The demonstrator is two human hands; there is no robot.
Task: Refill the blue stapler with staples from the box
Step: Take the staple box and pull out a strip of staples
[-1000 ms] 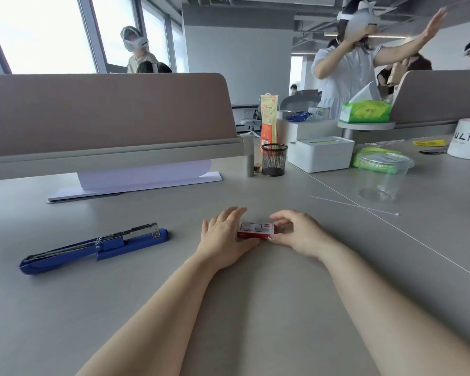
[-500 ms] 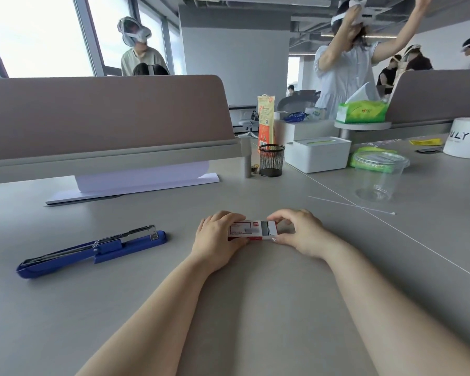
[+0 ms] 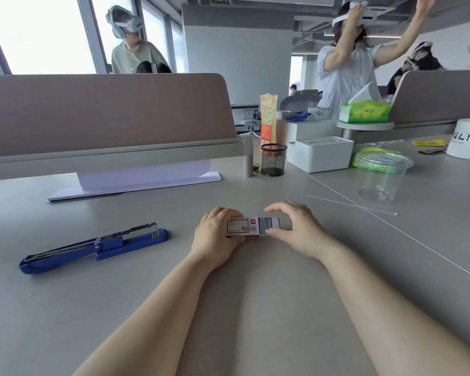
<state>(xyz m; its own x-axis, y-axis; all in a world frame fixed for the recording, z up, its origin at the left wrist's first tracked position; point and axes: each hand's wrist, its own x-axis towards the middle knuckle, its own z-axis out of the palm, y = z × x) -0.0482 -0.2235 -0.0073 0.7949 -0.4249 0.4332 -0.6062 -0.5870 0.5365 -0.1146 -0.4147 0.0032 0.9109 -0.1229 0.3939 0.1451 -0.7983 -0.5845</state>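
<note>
Small red-and-white cardboard staple box slid part-open for access.
Left hand clamps the sleeve; right hand pinches the drawer; long blue metal-topped stapler, left of box, lies opened, ready for loading.

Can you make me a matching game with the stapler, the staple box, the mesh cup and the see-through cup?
Things:
1. blue stapler
2. staple box
3. black mesh cup
4. clear plastic cup

Where:
A. far right on the desk, lid on
B. between both hands, tray slid partly out
C. lying opened on the desk, left of the hands
D. beside the divider post at the back

Pairs: 1-C, 2-B, 3-D, 4-A
</note>
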